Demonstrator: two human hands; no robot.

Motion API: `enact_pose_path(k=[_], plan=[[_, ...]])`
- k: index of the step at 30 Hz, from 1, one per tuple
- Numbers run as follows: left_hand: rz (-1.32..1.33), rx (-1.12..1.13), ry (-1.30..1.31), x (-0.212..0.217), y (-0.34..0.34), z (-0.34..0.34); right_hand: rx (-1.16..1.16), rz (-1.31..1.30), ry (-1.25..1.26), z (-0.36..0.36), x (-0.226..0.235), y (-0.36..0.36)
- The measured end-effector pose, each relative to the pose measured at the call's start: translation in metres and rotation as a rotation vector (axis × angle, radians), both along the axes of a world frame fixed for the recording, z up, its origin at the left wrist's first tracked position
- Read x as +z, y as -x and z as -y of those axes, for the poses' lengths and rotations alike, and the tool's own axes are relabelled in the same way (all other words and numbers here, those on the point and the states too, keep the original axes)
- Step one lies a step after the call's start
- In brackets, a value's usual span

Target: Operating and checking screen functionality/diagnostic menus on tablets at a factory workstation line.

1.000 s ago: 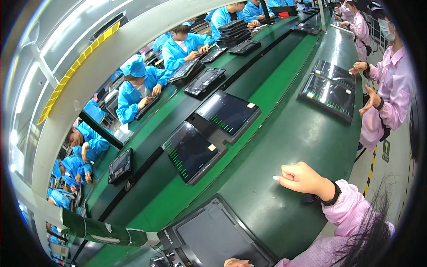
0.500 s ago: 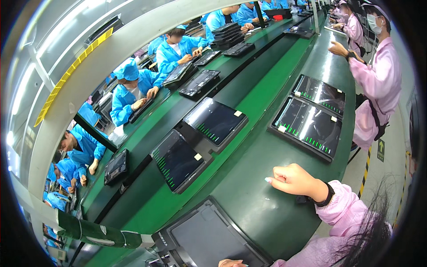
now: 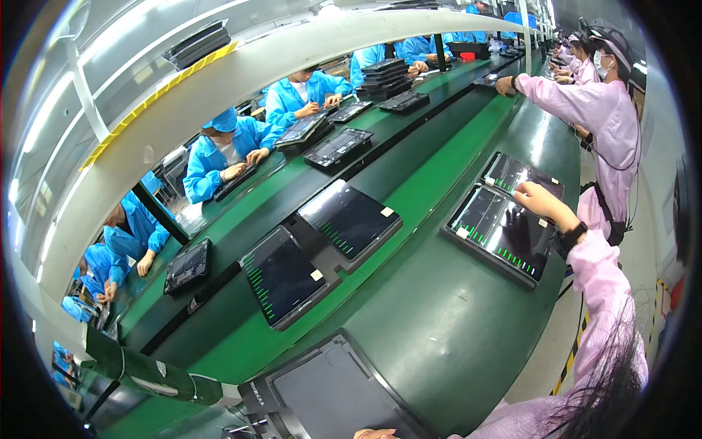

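at edges of dark panels (image 3: 491,228), the right hand (image 3: 547,205), grip unclear, has bench (image 3: 431,314) leftward.

Bright strip lights (image 3: 121,36) glare above us, a white beam (image 3: 329,36) edged with a yellow strip (image 3: 157,97) arches across, and below it the long green table (image 3: 439,314) stretches away down the room, beside a pale floor (image 3: 541,355) marked with yellow-and-black tape (image 3: 567,366)!

A factory assembly line: a long dark-green counter (image 3: 439,322) with a bright-green lengthwise strip (image 3: 420,179) carries glossy black rectangular screen panels (image 3: 479,212); workers in light-blue smocks (image 3: 208,164) line one side and workers in pale-pink smocks (image 3: 614,128) the other, under bright white tube lights (image 3: 135,33).
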State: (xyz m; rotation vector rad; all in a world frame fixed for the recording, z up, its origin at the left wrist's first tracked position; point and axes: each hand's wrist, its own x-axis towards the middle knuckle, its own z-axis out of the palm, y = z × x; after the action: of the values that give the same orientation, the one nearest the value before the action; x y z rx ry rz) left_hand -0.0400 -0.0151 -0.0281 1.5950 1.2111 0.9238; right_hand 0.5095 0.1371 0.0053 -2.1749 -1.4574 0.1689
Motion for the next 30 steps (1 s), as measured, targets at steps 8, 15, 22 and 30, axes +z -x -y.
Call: enact_pose_path(k=[8, 15, 22, 30], plan=[[-0.039, 0.033, -0.022, 0.005, -0.027, -0.003, 0.054, 0.152, 0.073, -0.027, -0.052, -0.051], [0.001, 0.023, -0.041, 0.013, -0.046, -0.004, 0.055, 0.063, 0.229, -0.022, -0.033, -0.034], [-0.048, 0.065, -0.089, 0.011, -0.072, -0.005, 0.194, -0.213, 0.357, 0.009, -0.009, 0.030], [-0.114, 0.084, -0.235, 0.032, -0.095, -0.007, 0.172, -1.301, 0.398, 0.065, -0.018, 0.115]])
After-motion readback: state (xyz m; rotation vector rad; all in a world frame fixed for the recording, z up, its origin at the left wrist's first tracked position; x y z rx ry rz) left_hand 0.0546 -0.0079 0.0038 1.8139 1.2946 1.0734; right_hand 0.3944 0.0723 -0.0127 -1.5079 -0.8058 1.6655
